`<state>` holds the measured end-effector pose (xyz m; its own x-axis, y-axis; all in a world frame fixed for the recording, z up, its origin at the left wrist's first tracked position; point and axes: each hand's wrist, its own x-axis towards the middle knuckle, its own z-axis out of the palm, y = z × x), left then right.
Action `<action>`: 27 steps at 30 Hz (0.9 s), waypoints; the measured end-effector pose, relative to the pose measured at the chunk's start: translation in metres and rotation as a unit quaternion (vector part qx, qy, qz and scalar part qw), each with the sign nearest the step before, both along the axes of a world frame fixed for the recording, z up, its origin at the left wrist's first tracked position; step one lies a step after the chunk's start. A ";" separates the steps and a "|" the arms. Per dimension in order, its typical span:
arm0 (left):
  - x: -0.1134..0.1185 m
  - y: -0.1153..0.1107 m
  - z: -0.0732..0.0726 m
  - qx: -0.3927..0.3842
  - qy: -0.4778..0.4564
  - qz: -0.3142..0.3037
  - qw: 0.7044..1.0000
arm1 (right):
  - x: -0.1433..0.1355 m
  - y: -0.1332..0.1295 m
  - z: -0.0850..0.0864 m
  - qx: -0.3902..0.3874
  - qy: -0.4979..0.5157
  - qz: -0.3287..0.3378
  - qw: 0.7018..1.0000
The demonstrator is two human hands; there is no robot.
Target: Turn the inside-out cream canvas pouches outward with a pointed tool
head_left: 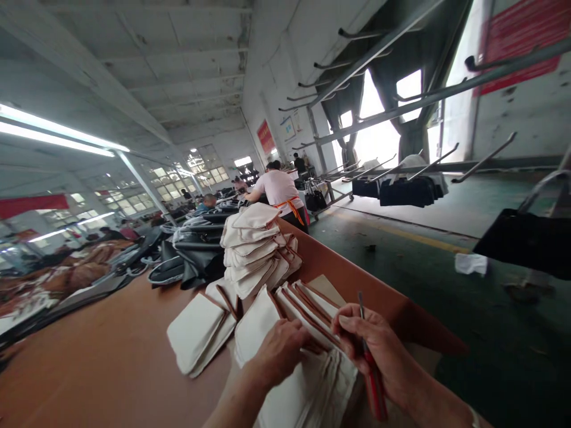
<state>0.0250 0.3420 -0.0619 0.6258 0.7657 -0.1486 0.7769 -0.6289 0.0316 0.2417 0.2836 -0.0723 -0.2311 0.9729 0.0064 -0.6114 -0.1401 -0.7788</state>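
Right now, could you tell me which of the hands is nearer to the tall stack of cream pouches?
Left. The left hand rests on pouches just below the tall stack; the right hand lies farther right, holding a red tool.

Cream fabric pieces with brown trim [307, 315] lie fanned and overlapping on the brown table, beside a slim red-handled tool [369, 362] held upright.

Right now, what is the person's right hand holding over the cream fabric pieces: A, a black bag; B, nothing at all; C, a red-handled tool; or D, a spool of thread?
C: the right hand grips a thin red-handled tool whose metal tip points up, while the left hand rests on the cream fabric pieces with brown trim.
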 end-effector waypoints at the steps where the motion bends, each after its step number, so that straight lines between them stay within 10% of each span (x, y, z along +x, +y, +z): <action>1: -0.002 -0.005 -0.001 0.013 -0.001 0.005 1.000 | 0.000 -0.003 0.001 0.005 -0.022 -0.007 1.000; 8: -0.019 -0.054 -0.005 0.065 -0.002 0.035 0.997 | -0.030 0.011 0.004 0.119 -0.350 -0.024 0.929; 16: 0.004 -0.090 -0.013 0.057 0.013 0.091 0.994 | -0.069 0.026 -0.054 0.188 -0.566 -0.051 0.801; 22: -0.051 -0.143 0.050 0.039 -0.020 0.164 0.985 | -0.054 0.034 -0.071 0.210 -0.595 -0.030 0.775; 27: -0.088 -0.213 0.092 -0.028 -0.261 0.204 0.943 | -0.055 0.015 -0.048 0.226 -0.582 -0.029 0.781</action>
<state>-0.0635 0.1293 0.0297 0.2809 0.9584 0.0509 0.8227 -0.2678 0.5015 0.1867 0.2988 -0.1199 -0.2914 0.9414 0.1698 0.5526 0.3106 -0.7734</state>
